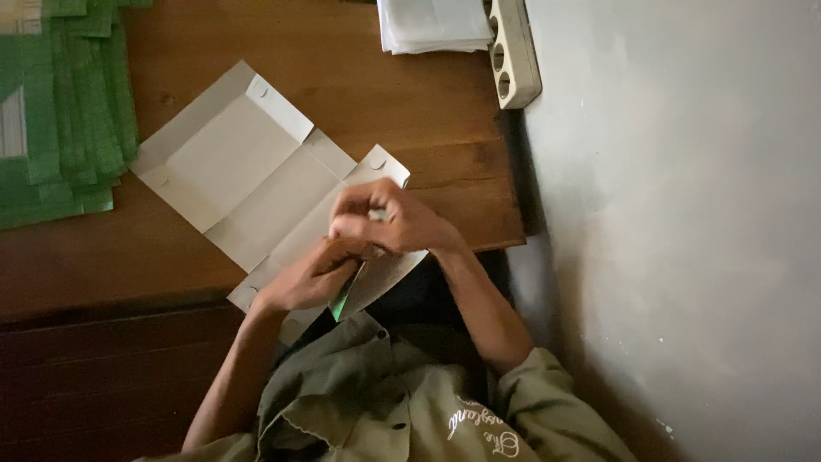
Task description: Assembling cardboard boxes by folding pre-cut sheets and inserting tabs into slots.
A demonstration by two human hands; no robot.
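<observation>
Grey cardboard, an unfolded carton blank [248, 184], lies flat on the wooden worktop [428, 111] with its near flap over the edge. Both hands meet on that flap: the left hand [312, 275] pinches it from below, the right hand [398, 221] closes its grip on it from above. A stack of green flat cartons [64, 111] sits far left; white folded sheets [432, 24] and a white power strip [513, 51] lie at the far edge.

Dim, warm indoor light, soft shadows under the table edge, hands slightly blurred, corners darkened.
</observation>
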